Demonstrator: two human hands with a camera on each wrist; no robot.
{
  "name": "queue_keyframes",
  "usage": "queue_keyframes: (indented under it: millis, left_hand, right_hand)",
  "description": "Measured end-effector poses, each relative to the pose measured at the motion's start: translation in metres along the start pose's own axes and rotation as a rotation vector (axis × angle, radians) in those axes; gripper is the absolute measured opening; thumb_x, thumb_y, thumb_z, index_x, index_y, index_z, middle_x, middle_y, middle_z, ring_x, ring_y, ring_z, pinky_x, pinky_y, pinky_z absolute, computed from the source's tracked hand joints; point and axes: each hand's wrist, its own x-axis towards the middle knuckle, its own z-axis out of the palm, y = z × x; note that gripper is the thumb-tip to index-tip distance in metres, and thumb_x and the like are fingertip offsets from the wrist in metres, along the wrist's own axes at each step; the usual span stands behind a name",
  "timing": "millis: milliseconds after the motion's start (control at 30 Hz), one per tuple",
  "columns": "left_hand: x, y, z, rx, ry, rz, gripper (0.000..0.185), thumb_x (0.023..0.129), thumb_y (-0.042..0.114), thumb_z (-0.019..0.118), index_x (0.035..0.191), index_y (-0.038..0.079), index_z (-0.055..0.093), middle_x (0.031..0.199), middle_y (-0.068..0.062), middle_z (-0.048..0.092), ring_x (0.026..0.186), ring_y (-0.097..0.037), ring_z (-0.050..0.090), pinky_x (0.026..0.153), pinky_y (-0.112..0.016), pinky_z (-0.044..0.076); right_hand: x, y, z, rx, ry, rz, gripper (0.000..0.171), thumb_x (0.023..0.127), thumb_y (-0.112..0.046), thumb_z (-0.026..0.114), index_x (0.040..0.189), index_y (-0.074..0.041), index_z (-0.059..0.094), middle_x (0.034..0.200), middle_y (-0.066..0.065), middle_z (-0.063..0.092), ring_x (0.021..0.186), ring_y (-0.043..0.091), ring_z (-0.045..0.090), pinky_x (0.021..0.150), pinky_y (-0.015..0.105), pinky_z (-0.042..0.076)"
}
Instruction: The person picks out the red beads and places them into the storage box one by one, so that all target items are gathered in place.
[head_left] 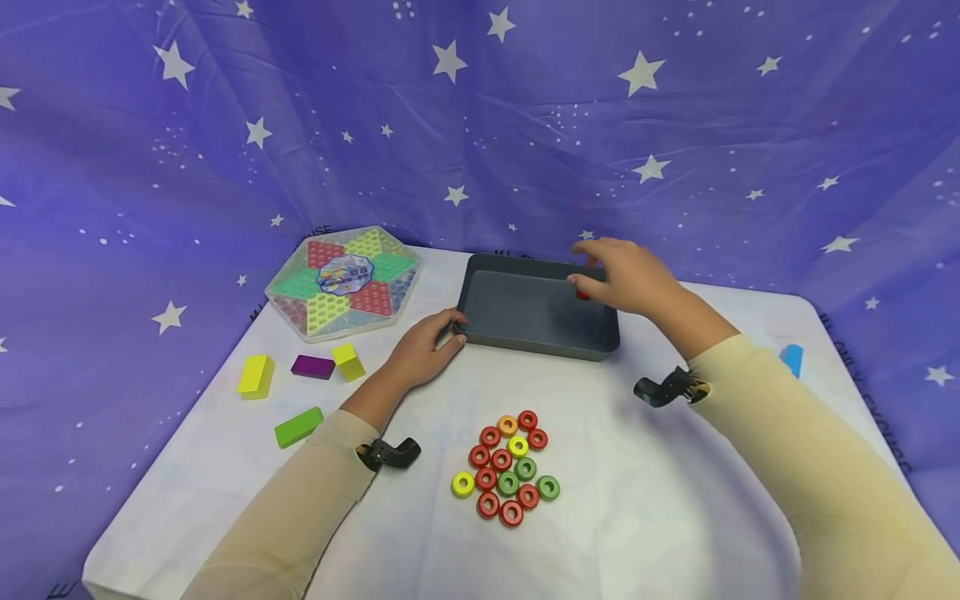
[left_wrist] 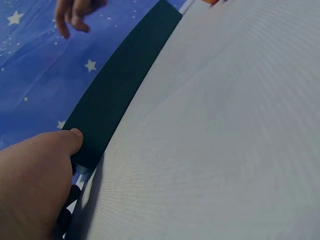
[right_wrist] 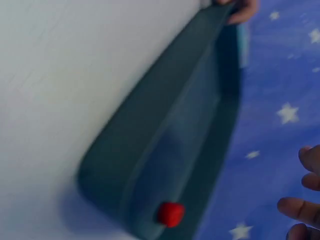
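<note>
A dark grey rectangular tray (head_left: 525, 310) stands toward the back of the table. My left hand (head_left: 429, 346) grips its near left corner, with the thumb (left_wrist: 76, 140) against the outside of the wall in the left wrist view. Over the tray's right end hovers my right hand (head_left: 626, 275), fingers spread and nothing between them. Below it a red ring-shaped bead (right_wrist: 171, 214) lies inside the tray, mostly hidden by the hand in the head view. Several red, yellow, green and orange ring beads (head_left: 501, 459) are grouped on the table in front of the tray.
Left of the tray lies a hexagonal Chinese checkers box (head_left: 345, 279). Nearer are two yellow blocks (head_left: 257, 377), a purple block (head_left: 312, 367) and a green block (head_left: 298, 427). A blue piece (head_left: 791, 358) shows beside the right sleeve. A starry purple cloth (head_left: 480, 125) hangs behind.
</note>
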Motion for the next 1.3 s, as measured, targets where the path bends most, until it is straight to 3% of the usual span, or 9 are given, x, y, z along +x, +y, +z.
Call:
queue_keyframes:
  millis: [67, 233, 300, 367, 467, 767, 867, 1000, 1300]
  left_hand:
    - [0.000, 0.000, -0.001, -0.006, 0.001, 0.002, 0.030, 0.104, 0.037, 0.057, 0.132, 0.026, 0.057, 0.143, -0.004, 0.058, 0.140, -0.025, 0.049, 0.117, -0.046, 0.038]
    - [0.000, -0.001, 0.000, -0.004, -0.002, 0.005, 0.031, 0.104, 0.038, 0.057, 0.132, 0.027, 0.057, 0.143, -0.005, 0.058, 0.140, -0.026, 0.049, 0.117, -0.046, 0.038]
    - [0.001, -0.002, 0.001, -0.004, 0.000, 0.008, 0.031, 0.103, 0.038, 0.057, 0.132, 0.026, 0.057, 0.143, -0.005, 0.058, 0.140, -0.026, 0.049, 0.117, -0.046, 0.038]
    - [0.001, -0.003, 0.000, -0.005, 0.005, 0.009, 0.031, 0.103, 0.037, 0.057, 0.132, 0.026, 0.057, 0.143, -0.005, 0.058, 0.139, -0.026, 0.049, 0.117, -0.046, 0.038]
    - [0.001, -0.003, 0.000, -0.009, 0.009, 0.006, 0.031, 0.103, 0.037, 0.058, 0.132, 0.026, 0.057, 0.143, -0.005, 0.058, 0.140, -0.027, 0.049, 0.117, -0.046, 0.038]
    - [0.001, -0.001, 0.001, -0.002, -0.002, -0.005, 0.032, 0.104, 0.037, 0.057, 0.133, 0.025, 0.057, 0.145, -0.006, 0.057, 0.140, -0.027, 0.048, 0.117, -0.047, 0.038]
    - [0.001, -0.002, 0.000, 0.000, -0.004, -0.007, 0.031, 0.104, 0.037, 0.057, 0.133, 0.026, 0.056, 0.145, -0.006, 0.057, 0.140, -0.027, 0.048, 0.117, -0.046, 0.038]
    - [0.002, -0.003, 0.000, 0.000, -0.005, -0.005, 0.031, 0.104, 0.037, 0.056, 0.133, 0.026, 0.056, 0.145, -0.006, 0.056, 0.141, -0.027, 0.048, 0.118, -0.047, 0.037]
    - [0.001, -0.002, 0.000, -0.005, -0.003, -0.007, 0.031, 0.104, 0.036, 0.056, 0.133, 0.026, 0.056, 0.144, -0.006, 0.057, 0.140, -0.026, 0.048, 0.117, -0.047, 0.038]
  right_hand:
    - [-0.005, -0.011, -0.010, 0.017, 0.025, -0.026, 0.051, 0.097, -0.040, 0.067, 0.141, -0.017, 0.056, 0.119, 0.010, 0.067, 0.117, 0.034, 0.062, 0.085, 0.053, 0.053]
    - [-0.024, -0.039, -0.020, 0.015, 0.055, -0.115, 0.049, 0.098, -0.043, 0.064, 0.141, -0.020, 0.058, 0.112, 0.002, 0.069, 0.086, 0.020, 0.066, 0.069, 0.040, 0.053]
    - [-0.034, -0.049, -0.017, 0.026, 0.054, -0.150, 0.047, 0.098, -0.043, 0.064, 0.140, -0.022, 0.058, 0.109, -0.001, 0.068, 0.066, 0.013, 0.056, 0.064, 0.035, 0.050]
    - [-0.042, -0.057, -0.011, 0.041, 0.045, -0.184, 0.046, 0.098, -0.044, 0.065, 0.139, -0.023, 0.059, 0.108, -0.002, 0.069, 0.061, 0.010, 0.051, 0.062, 0.033, 0.048]
    - [-0.058, -0.068, 0.005, 0.062, 0.028, -0.224, 0.046, 0.098, -0.044, 0.065, 0.138, -0.023, 0.060, 0.109, -0.002, 0.070, 0.059, 0.007, 0.050, 0.062, 0.032, 0.049]
    - [-0.108, -0.078, 0.072, 0.114, -0.075, -0.285, 0.038, 0.096, -0.040, 0.068, 0.130, -0.022, 0.066, 0.101, -0.008, 0.069, 0.082, 0.010, 0.065, 0.072, 0.031, 0.056]
    - [-0.119, -0.080, 0.087, 0.108, -0.097, -0.317, 0.037, 0.096, -0.042, 0.067, 0.128, -0.024, 0.067, 0.103, -0.011, 0.068, 0.080, 0.005, 0.063, 0.072, 0.030, 0.056]
    - [-0.128, -0.083, 0.100, 0.082, -0.084, -0.377, 0.035, 0.094, -0.043, 0.069, 0.125, -0.027, 0.068, 0.104, -0.014, 0.067, 0.073, 0.000, 0.056, 0.067, 0.028, 0.054]
    - [-0.131, -0.083, 0.109, 0.082, -0.072, -0.455, 0.030, 0.090, -0.032, 0.074, 0.119, -0.026, 0.069, 0.103, -0.015, 0.064, 0.072, 0.000, 0.055, 0.068, 0.027, 0.055]
